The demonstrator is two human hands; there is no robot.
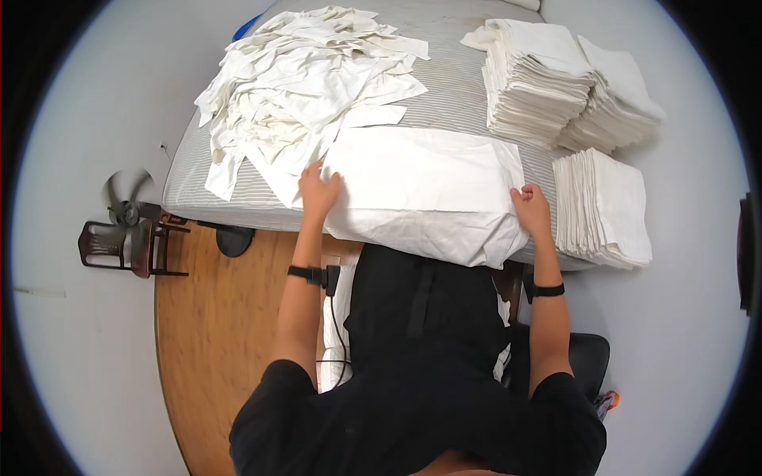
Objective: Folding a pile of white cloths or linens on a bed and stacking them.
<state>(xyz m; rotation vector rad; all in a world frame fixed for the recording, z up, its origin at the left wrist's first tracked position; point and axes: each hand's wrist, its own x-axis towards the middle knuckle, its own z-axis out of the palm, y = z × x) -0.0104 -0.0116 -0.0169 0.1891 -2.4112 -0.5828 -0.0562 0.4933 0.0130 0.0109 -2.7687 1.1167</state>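
One dark wooden chair (103,250) stands at the left of the scene, with a fan (125,210) beside it, its blades blurred. Right of these, the wooden floor (198,341) runs up to the bed (452,87), which has a striped cover; a black rounded object (234,240) shows under its near left edge. On the far left of the bed lies a loose, tangled pile of white cloths (309,79), with something blue (244,28) just behind it.

The left hand (319,193) is at the left edge of a white cloth (413,170), fingers bent and thumb somewhat apart; I cannot tell whether it pinches the fabric. That cloth lies in the middle, at the bed's near edge and right in front of the person. Its far part is smooth and flat and ends in a straight edge; wrinkled white fabric shows on the near side of that edge. The right hand (532,210) touches its right edge, fingers curled in with the thumb close to them; whether it grips the cloth is unclear. Both wrists wear a black strap (548,290).

At the far right are two neighbouring stacks of folded white cloths (528,91), and a smaller stack (603,206) is nearer. A black seat (587,357) shows at near right.
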